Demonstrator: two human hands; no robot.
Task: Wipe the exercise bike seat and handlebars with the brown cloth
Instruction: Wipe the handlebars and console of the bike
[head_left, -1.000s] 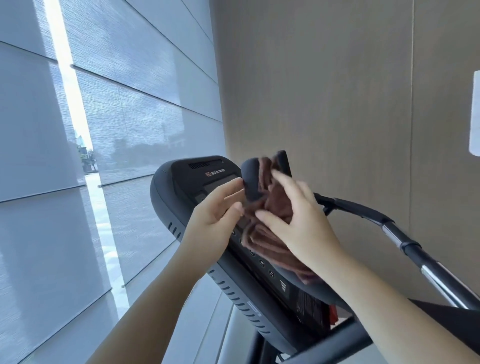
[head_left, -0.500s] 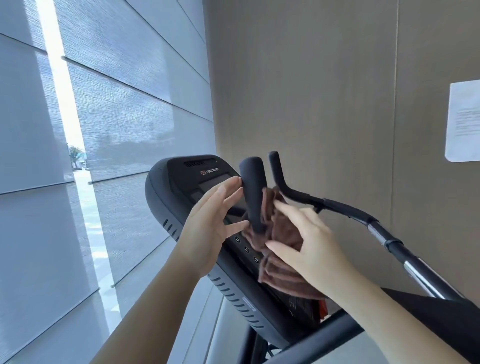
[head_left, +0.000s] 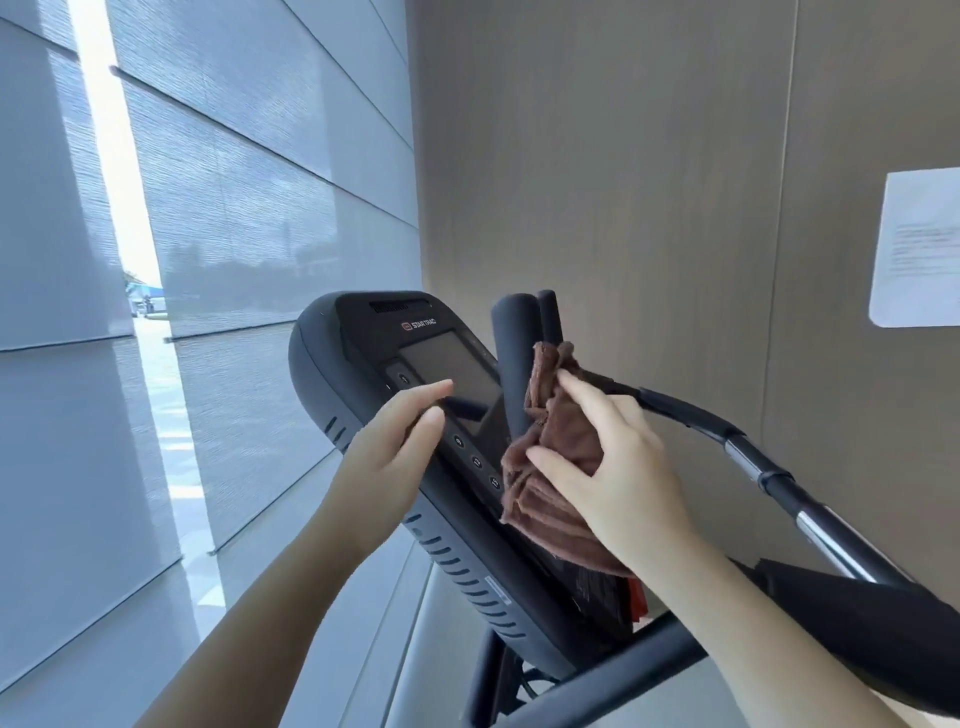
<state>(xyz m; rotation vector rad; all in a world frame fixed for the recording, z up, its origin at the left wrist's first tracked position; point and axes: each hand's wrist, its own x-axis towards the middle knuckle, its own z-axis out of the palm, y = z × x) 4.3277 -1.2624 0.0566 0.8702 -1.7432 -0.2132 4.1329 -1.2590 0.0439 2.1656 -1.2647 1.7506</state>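
The exercise bike's black console (head_left: 363, 374) rises in front of me, with two upright handlebar horns (head_left: 511, 353) just to its right. A bunched brown cloth (head_left: 550, 457) is wrapped around the lower part of the horns. My right hand (head_left: 613, 467) holds the cloth against the handlebar, thumb on the near side and fingers over the far side. My left hand (head_left: 400, 447) is beside the console's left face with fingers straight, their tips over the screen area. The right handlebar (head_left: 753, 467), black and chrome, curves off to the lower right. The seat is out of view.
A tan panelled wall (head_left: 623, 182) stands close behind the bike, with a white paper notice (head_left: 919, 249) taped at the right. Shaded glass window panels (head_left: 234, 208) fill the left side. Black frame tubes (head_left: 597, 680) cross at the bottom.
My right hand has slid the cloth down the handlebar horns, baring their tops. My left hand has drawn away from the horn toward the console screen. The view has shifted slightly left.
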